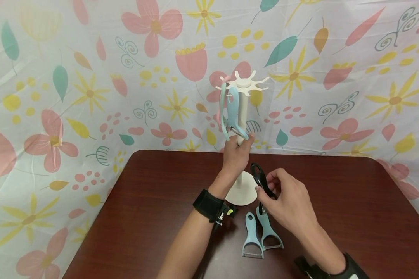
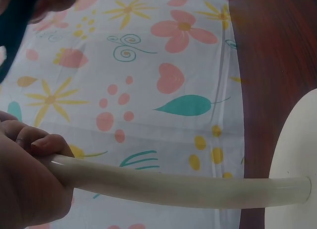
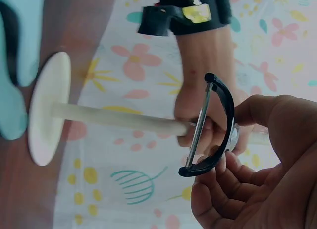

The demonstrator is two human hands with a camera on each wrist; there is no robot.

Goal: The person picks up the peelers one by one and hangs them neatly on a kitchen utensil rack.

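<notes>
My left hand [image 1: 236, 157] grips the pole of a white stand [image 1: 242, 193] with a round base and a ring of hooks on top. A light-blue peeler [image 1: 232, 106] hangs from those hooks, next to a green peeler [image 1: 222, 104] and a pink one mostly hidden behind it. Between thumb and fingers, my right hand [image 1: 291, 199] pinches a black peeler [image 1: 260, 178] in front of the pole. The right wrist view shows its curved head and metal blade [image 3: 199, 127] close up. In the left wrist view, fingers [image 2: 47, 142] curl round the pole [image 2: 148, 184].
Two more light-blue peelers, a left one [image 1: 251, 234] and a right one [image 1: 267, 228], lie side by side on the dark brown table [image 1: 153, 217], in front of the stand's base. Behind the table hangs a flower-patterned cloth [image 1: 101, 85].
</notes>
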